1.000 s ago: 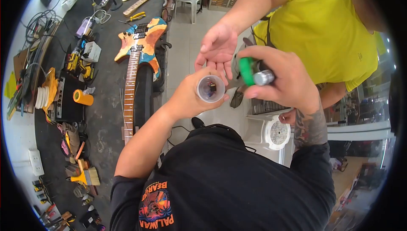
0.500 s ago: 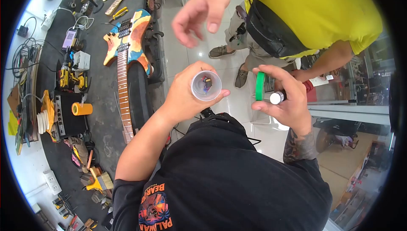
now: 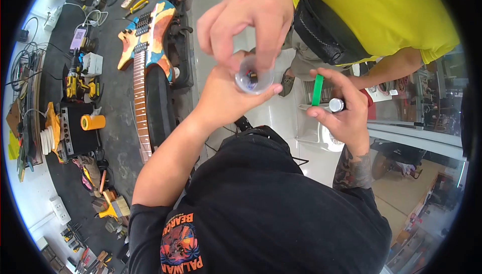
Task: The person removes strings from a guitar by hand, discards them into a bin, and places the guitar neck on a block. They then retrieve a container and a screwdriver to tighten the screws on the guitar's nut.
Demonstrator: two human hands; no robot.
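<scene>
In the head view, my left hand [image 3: 223,95] is wrapped round a clear plastic cup [image 3: 264,84]. Small dark and coloured pieces [image 3: 252,76] lie at its bottom, too small to name. Another person's hand [image 3: 246,20] comes down from above, its fingertips at the cup's mouth. To the right, my right hand [image 3: 349,105] pinches a round green lid [image 3: 317,90], seen edge-on, between thumb and fingers. That same hand also keeps a small dark cylinder with a whitish end [image 3: 336,104] against its palm.
An electric guitar [image 3: 153,35] lies on the dark workbench [image 3: 118,153] at left. Around it are pliers [image 3: 139,5], a yellow drill [image 3: 74,84], a small amplifier [image 3: 75,138] and an orange roll [image 3: 94,122]. A person in a yellow shirt [image 3: 376,13] stands opposite.
The other person's hand has moved down to the cup's mouth, fingers drawn closer together. My left hand and the cup sit slightly higher and further right in the view. My right hand keeps its hold.
</scene>
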